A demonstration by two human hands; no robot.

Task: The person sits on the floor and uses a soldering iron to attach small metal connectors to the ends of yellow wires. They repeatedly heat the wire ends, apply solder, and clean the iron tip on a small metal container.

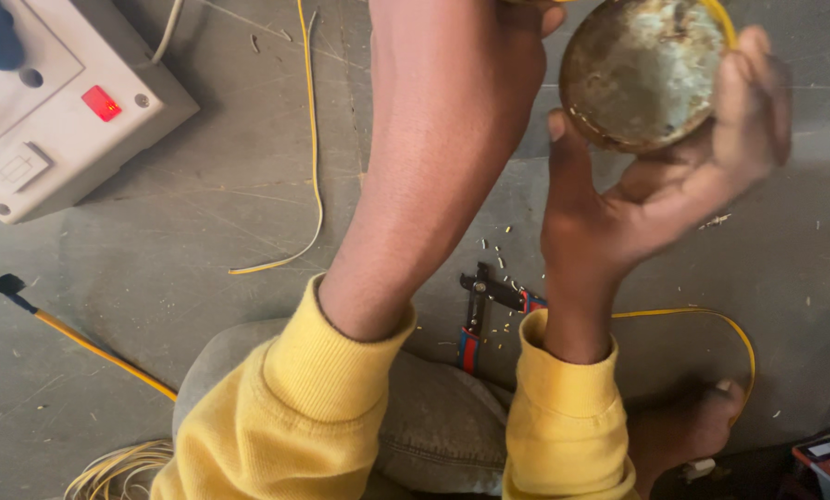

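Observation:
My right hand (655,199) is raised and grips a round, rusty metal disc-shaped part (642,69) from below, fingers curled around its right rim and thumb on its left edge. A thin yellow wire (722,23) runs along the part's upper right edge. My left forearm reaches up the middle of the view. My left hand (535,23) is mostly cut off by the top edge, close to the left of the part. Whether it holds anything is hidden. Both arms wear yellow sleeves.
On the grey floor lie pliers with red and blue handles (475,319), scattered wire clippings (498,255) and a loose yellow wire (315,157). A white switch box with a lit red switch (101,103) stands top left. A coil of yellow wire (118,468) lies bottom left, my bare foot (697,421) bottom right.

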